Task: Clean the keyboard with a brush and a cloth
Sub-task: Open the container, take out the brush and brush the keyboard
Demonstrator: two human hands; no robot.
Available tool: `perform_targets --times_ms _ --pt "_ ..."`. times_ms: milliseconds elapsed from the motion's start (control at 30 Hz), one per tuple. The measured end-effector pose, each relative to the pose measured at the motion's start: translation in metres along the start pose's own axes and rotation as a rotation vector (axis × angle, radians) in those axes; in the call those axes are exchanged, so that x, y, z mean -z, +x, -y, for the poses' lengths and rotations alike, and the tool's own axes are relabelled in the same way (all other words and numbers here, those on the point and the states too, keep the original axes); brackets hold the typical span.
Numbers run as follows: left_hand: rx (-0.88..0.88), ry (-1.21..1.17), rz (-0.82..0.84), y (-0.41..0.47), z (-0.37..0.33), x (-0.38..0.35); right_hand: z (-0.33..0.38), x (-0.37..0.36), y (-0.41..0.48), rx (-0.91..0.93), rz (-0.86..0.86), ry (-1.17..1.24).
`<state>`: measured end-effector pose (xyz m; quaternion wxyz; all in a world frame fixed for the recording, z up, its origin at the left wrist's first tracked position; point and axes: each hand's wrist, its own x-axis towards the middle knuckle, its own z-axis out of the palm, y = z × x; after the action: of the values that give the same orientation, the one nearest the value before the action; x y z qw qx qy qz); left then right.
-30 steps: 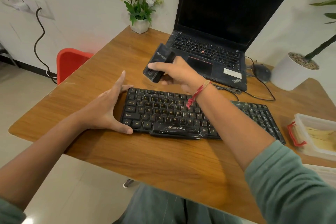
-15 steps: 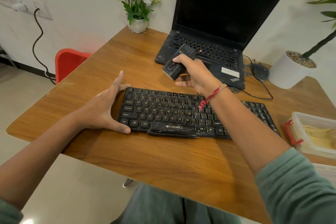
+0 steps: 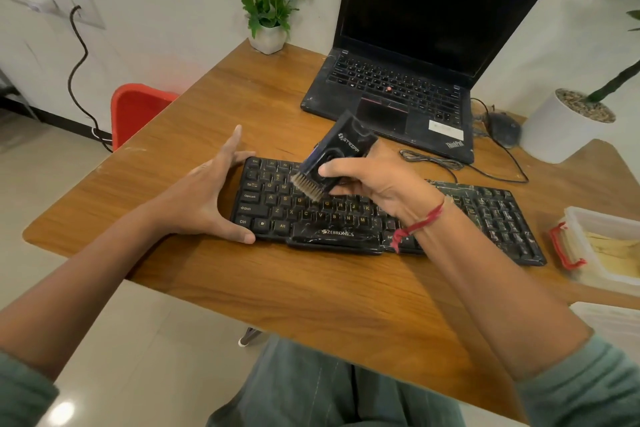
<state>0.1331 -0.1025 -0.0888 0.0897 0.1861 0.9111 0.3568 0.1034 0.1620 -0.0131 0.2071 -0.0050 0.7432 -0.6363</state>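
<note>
A black keyboard point(image 3: 491, 215) lies across the wooden table point(image 3: 311, 288). My left hand point(image 3: 207, 198) braces the keyboard's left end, thumb against the front corner and straight fingers along the back corner. My right hand point(image 3: 377, 180) grips a black brush point(image 3: 336, 156) over the keyboard's left half. The brush is tilted, and its tan bristles point down-left, just above the upper key rows. No cloth is in sight.
An open black laptop point(image 3: 408, 80) stands behind the keyboard, with a mouse point(image 3: 504, 128) and cables to its right. A flower pot point(image 3: 268, 38) and a white planter point(image 3: 561, 128) sit at the back. A clear box point(image 3: 602, 246) rests at the right edge. A red chair point(image 3: 138, 107) stands left.
My right hand has brought the brush back from near the laptop down over the keys and turned it so its bristles face the keyboard. My left hand has stayed put.
</note>
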Motion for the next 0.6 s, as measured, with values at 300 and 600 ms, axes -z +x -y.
perform_targets --times_ms 300,600 --pt "-0.009 0.074 0.012 0.002 0.001 -0.001 -0.016 -0.012 -0.028 0.065 0.01 -0.174" --pt "-0.006 0.079 0.018 0.003 0.001 -0.001 -0.021 -0.019 -0.038 0.335 -0.087 -0.685"
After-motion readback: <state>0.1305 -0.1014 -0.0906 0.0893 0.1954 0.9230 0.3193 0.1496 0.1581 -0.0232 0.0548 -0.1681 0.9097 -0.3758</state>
